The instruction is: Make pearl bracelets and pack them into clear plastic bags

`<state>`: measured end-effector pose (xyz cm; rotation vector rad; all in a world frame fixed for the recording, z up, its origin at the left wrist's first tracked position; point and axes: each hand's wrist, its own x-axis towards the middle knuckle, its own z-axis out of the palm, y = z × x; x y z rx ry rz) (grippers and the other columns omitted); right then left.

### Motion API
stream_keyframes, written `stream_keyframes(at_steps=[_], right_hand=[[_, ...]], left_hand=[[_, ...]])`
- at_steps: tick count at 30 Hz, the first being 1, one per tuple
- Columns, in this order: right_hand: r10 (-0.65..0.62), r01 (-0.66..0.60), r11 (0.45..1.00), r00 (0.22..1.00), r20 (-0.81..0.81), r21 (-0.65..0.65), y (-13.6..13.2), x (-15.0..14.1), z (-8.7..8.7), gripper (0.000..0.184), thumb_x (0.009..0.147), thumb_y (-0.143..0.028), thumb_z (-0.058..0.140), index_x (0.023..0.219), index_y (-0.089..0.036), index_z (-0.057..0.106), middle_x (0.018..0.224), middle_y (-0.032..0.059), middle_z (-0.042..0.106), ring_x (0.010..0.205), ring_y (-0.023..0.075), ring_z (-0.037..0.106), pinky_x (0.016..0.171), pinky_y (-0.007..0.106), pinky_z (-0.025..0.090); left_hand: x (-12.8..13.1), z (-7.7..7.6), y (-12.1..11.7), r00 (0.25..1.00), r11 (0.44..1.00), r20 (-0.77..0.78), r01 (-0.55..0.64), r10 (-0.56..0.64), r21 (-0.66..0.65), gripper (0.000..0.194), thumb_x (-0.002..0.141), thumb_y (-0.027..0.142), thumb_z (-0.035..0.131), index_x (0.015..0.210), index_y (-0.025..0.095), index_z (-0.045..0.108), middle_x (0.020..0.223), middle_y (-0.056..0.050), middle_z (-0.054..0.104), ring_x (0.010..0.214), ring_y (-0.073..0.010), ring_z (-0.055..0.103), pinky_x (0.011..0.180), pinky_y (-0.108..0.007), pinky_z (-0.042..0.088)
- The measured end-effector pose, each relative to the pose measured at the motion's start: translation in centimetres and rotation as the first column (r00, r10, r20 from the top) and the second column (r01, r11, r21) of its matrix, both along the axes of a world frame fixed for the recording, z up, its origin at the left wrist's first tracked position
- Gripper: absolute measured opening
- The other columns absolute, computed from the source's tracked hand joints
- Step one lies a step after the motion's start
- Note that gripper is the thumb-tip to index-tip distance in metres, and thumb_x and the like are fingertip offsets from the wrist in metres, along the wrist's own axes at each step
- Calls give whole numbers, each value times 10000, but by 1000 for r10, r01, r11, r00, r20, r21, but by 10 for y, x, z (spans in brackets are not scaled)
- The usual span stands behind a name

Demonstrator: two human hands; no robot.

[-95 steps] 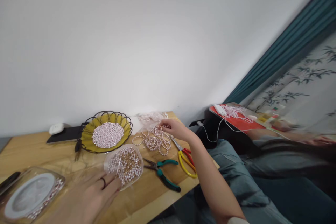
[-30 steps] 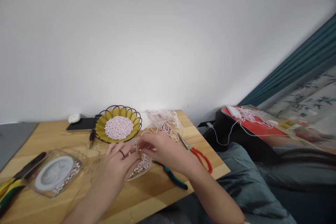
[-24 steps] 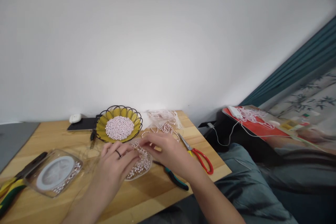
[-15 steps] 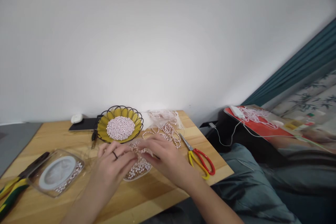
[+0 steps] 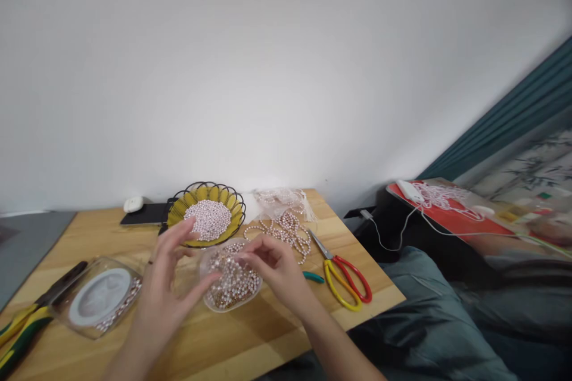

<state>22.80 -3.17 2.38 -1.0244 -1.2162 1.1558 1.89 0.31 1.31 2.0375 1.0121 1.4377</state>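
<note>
A clear plastic container [image 5: 209,294] of white, pink and gold beads [image 5: 236,283] stands on the wooden table between my hands. My left hand [image 5: 165,280] is at its left side, thumb and fingers spread with nothing between them. Over the container's right rim, my right hand [image 5: 279,271] has thumb and forefinger pinched together just above the beads. Whatever is in that pinch is too small and blurred to tell. Behind the container is a yellow basket with a black wire rim [image 5: 236,225], holding many pale pink beads [image 5: 210,219].
Red-and-yellow-handled scissors [image 5: 342,274] lie at right, beside a teal handle tip [image 5: 313,277]. Pink bead strands [image 5: 290,232] lie behind my right hand. A clear box with a white spool [image 5: 100,297] and green-yellow pliers [image 5: 27,321] are at left. A white case [image 5: 133,205] rests on a black phone [image 5: 145,215].
My hands were together over the container. My left hand has drawn back to the left and opened, while my right hand stays over the beads. More of the container now shows.
</note>
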Motion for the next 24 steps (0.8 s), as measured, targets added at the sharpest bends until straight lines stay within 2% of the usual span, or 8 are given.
stream_keyframes(at_steps=[1,3,5,8,14,19,21,24], right_hand=[[12,-12,1000,1000,-12,-10,-1,0,2,142,842,-297,769,782,-195,692,749,0,715,698,135,662,670,262,505],[38,-39,999,999,-29,-27,-2,2,5,161,838,-298,773,767,-196,671,734,-7,706,680,126,655,656,253,504],[74,-75,997,996,-45,-35,-3,4,6,153,848,-293,763,789,-196,660,728,-10,703,680,124,659,656,247,512],[112,-113,994,993,-40,-7,-4,7,3,83,877,-252,721,863,-195,663,742,-9,710,678,118,666,640,234,518],[162,-160,985,986,-24,64,-6,15,0,34,900,-193,669,870,-200,657,671,-38,666,571,93,625,551,204,501],[228,-225,958,974,6,178,-8,22,2,140,860,-91,653,880,-212,721,777,-12,713,623,100,672,558,197,549],[275,-267,939,961,-8,214,-8,24,2,183,861,-64,643,873,-214,746,789,-1,741,659,105,700,591,195,570],[362,-336,904,931,-55,264,-8,27,0,226,858,-36,623,850,-209,769,766,11,772,664,105,719,612,187,576]], left_hand=[[0,-1,-1,999,995,37,36,-33,-94,604,863,369,767,1418,321,534,1368,-83,662,1075,-237,712,847,-335,615],[0,-1,-2,994,965,36,112,-106,-239,398,878,378,734,1264,298,677,1103,-47,798,906,-214,774,777,-296,644],[1,2,-2,992,956,-4,120,-126,-269,187,869,368,724,1015,275,796,901,-26,834,799,-208,793,700,-255,648],[1,8,-2,993,966,-58,86,-103,-243,139,848,340,723,850,263,839,834,-28,843,727,-203,796,636,-217,635],[-9,13,-7,970,938,-13,231,-242,-258,176,859,254,701,951,310,840,651,29,796,395,-99,648,406,-135,527],[-15,17,-10,935,923,13,352,-354,-158,346,846,112,693,1002,394,819,866,34,848,646,-126,781,573,-137,599],[-17,17,-10,916,905,35,401,-401,-144,392,841,77,694,1024,404,809,853,43,846,700,-134,794,632,-154,616],[-20,17,-11,879,872,80,476,-470,-117,407,856,53,663,1044,389,797,761,51,824,621,-122,765,602,-160,606]])
